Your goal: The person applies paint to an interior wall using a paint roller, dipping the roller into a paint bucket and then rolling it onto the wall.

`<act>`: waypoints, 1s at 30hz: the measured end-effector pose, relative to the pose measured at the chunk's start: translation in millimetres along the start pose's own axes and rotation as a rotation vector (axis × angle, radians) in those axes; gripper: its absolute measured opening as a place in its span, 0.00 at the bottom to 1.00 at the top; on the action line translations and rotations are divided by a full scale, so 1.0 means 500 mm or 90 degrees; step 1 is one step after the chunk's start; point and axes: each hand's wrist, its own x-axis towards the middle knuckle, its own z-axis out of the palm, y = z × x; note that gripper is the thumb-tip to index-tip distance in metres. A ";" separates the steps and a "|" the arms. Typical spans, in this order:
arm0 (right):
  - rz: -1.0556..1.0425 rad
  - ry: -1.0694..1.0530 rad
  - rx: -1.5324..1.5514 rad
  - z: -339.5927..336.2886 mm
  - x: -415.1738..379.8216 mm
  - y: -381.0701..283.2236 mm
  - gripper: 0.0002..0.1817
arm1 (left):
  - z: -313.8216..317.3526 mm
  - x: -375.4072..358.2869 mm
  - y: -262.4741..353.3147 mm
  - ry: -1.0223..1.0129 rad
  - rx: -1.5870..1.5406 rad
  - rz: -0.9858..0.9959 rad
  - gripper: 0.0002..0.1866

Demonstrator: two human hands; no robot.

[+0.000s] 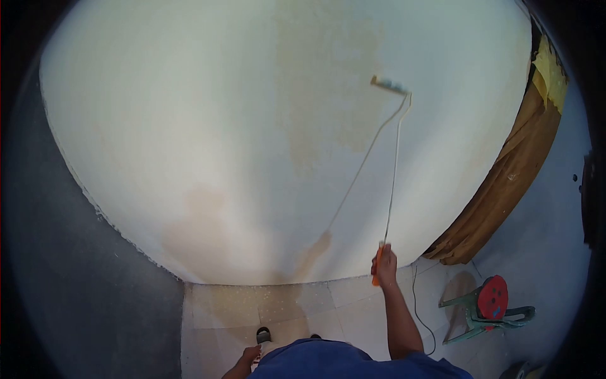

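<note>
Our right hand (385,260): fingers wrapped round an orange handle (377,273); roller head (390,84) up at the pale wall (189,82), by a tan patch (328,82). Our left hand (250,355): low; grip we cannot tell. Step, we judge: rolling; next calls for even pressure.

Dark wall (82,271), tiled floor (356,316)

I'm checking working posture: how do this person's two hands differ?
The right hand reaches out toward the pale wall; the left hand is down beside the body. The right hand grips the paint roller by its orange handle; the left hand holds no roller. Both are bare.
</note>
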 end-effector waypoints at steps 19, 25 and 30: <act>0.151 -0.014 -0.118 -0.103 -0.193 0.252 0.28 | -0.008 0.086 -0.040 -0.022 0.043 -0.006 0.18; -0.095 -0.004 -0.204 -0.138 -0.072 0.218 0.27 | -0.014 0.111 -0.033 -0.062 0.101 0.109 0.19; -0.036 -0.053 -0.097 -0.042 0.004 -0.066 0.29 | 0.021 0.036 0.011 -0.020 0.039 -0.012 0.16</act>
